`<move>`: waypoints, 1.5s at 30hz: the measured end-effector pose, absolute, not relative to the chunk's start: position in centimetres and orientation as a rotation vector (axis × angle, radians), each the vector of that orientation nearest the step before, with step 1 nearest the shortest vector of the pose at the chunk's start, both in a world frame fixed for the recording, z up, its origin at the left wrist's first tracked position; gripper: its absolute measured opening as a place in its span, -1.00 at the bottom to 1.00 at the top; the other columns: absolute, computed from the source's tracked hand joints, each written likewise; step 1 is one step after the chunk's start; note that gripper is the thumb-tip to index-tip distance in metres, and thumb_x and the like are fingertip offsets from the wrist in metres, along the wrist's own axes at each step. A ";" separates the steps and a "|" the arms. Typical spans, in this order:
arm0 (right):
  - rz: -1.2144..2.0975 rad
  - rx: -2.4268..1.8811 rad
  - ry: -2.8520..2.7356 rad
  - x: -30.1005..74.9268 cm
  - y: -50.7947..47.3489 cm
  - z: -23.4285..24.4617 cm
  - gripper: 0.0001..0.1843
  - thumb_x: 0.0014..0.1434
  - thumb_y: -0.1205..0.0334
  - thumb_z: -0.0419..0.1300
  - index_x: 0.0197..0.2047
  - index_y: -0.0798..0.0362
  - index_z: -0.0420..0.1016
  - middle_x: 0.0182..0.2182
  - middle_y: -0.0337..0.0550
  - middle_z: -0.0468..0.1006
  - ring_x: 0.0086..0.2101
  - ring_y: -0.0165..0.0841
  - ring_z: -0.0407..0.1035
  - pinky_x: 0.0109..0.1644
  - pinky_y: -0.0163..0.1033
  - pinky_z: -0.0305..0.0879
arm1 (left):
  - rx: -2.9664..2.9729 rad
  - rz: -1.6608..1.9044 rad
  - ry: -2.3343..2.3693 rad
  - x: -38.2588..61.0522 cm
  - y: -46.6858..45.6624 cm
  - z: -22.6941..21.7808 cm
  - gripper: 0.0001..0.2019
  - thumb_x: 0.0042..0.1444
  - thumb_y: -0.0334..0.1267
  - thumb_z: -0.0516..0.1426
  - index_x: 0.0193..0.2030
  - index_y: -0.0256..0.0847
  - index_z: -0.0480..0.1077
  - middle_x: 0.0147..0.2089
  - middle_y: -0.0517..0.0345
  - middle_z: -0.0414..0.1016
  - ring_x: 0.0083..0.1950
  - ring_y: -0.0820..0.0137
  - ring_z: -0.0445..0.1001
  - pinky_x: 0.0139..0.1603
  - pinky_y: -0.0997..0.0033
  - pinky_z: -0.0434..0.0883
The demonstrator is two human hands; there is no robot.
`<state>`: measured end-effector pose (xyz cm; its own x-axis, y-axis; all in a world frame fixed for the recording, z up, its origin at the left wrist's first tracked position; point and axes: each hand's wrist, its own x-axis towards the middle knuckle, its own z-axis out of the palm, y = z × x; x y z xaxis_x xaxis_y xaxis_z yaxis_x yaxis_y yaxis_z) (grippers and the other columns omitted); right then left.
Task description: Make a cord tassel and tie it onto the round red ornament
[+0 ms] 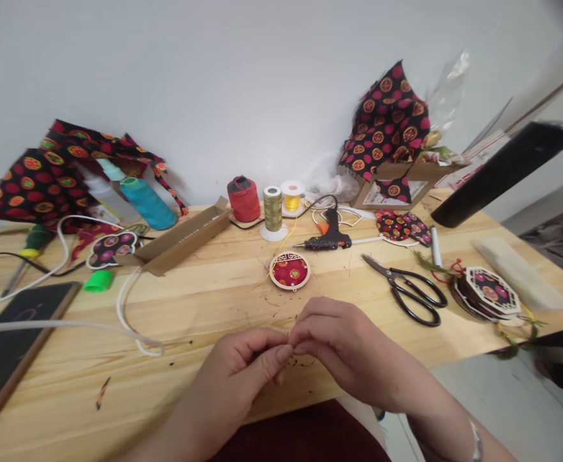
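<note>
Round red ornament [289,270] lies mid tabletop [204,301], just far of hands. L hand [242,362] & R hand [339,343] pinched shut, fingertips meeting at near edge; what's between is too small to tell. Scissors [409,289] right.

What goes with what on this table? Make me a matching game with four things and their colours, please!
Things:
1. scissors
2. big thread cone
3. little cap
4. fat spool

Colours:
a. red
b. black
c. bright green
d. teal

Right pairs: 1-b, 2-d, 3-c, 4-a.
</note>
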<state>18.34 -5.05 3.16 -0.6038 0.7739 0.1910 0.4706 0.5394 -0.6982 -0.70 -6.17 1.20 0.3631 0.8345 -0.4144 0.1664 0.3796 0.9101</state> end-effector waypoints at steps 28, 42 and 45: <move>0.913 -1.058 -2.178 17.9 -4.3 1.4 -0.81 0.18 0.51 0.09 -0.30 0.11 0.50 -0.38 -0.22 0.48 -0.31 -0.47 0.36 -0.20 -0.41 0.25 | 0.830 0.622 1.146 -0.6 -6.5 0.7 -0.76 0.05 -0.15 0.20 -0.50 -0.28 0.52 -0.59 0.27 0.32 -0.59 0.56 0.01 -0.58 0.52 -0.06; -0.274 -2.259 -2.004 29.9 -4.9 -1.3 -0.73 0.12 0.45 0.06 -0.14 0.22 0.50 -0.25 0.12 0.55 -0.22 -0.09 0.42 -0.14 -0.06 0.36 | 0.728 0.819 1.262 -1.8 -5.9 -0.5 -0.73 -0.14 -0.07 0.31 -0.58 -0.26 0.52 -0.62 0.24 0.31 -0.60 0.54 -0.01 -0.62 0.55 -0.05; -0.252 -2.373 -1.987 31.6 -5.2 -2.7 -0.62 0.04 0.52 0.06 -0.06 0.27 0.47 -0.21 0.14 0.55 -0.21 -0.11 0.44 -0.12 -0.10 0.37 | 0.701 0.863 1.268 -1.8 -5.6 -0.4 -0.72 -0.17 -0.08 0.32 -0.59 -0.28 0.50 -0.62 0.24 0.30 -0.60 0.57 -0.02 -0.62 0.56 -0.05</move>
